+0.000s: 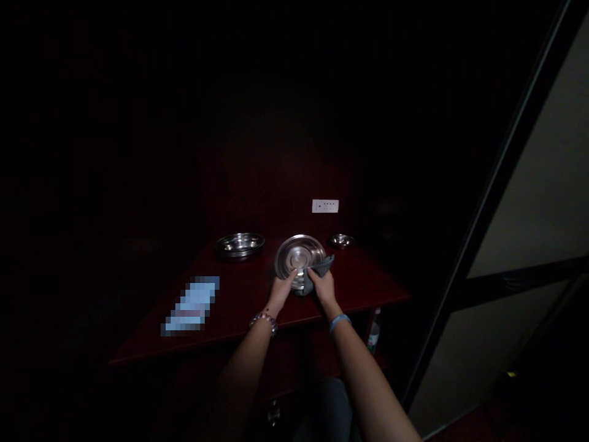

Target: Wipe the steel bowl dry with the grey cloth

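A shiny round metal bowl (299, 248) is held tilted up over the dark red table, its round face towards me. My left hand (280, 291) grips its lower left rim, thumb on the near face. At the lower right rim, my right hand (324, 287) is closed on a grey cloth (304, 283), which is pressed against the bowl. The fingers behind the bowl and cloth are hidden.
Stacked metal bowls (240, 245) stand at the back left of the table (243, 301), and a small metal bowl (341, 241) at the back right. A blurred-out blue item (192, 307) lies at left. There is a wall socket (325, 206) behind and a bottle (373, 334) below the right edge.
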The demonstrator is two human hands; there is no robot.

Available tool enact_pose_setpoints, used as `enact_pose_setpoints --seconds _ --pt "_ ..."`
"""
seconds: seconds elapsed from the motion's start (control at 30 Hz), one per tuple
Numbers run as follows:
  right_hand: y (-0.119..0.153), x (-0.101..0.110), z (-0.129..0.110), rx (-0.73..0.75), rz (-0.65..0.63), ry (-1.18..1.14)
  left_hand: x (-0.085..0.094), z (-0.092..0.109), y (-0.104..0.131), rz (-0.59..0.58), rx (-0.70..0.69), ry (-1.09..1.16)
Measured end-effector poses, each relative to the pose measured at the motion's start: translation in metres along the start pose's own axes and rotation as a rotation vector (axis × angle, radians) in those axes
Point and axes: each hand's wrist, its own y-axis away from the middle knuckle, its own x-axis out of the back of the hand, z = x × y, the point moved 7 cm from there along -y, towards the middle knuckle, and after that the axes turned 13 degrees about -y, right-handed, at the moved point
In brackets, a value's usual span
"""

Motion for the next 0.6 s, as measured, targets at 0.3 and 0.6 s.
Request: enact_pose_setpoints --seconds 0.3,0.6 --pt "0.0021 -0.0048 -0.0073 0.000 -0.015 -0.020 -0.0020 0.0035 -0.0002 -0.019 -0.002 0.062" --pt "0.0066 0.0000 -0.0067 0.043 0.034 -0.057 -0.0012 -0.0034 -0.0036 -0.015 -0.029 0.041"
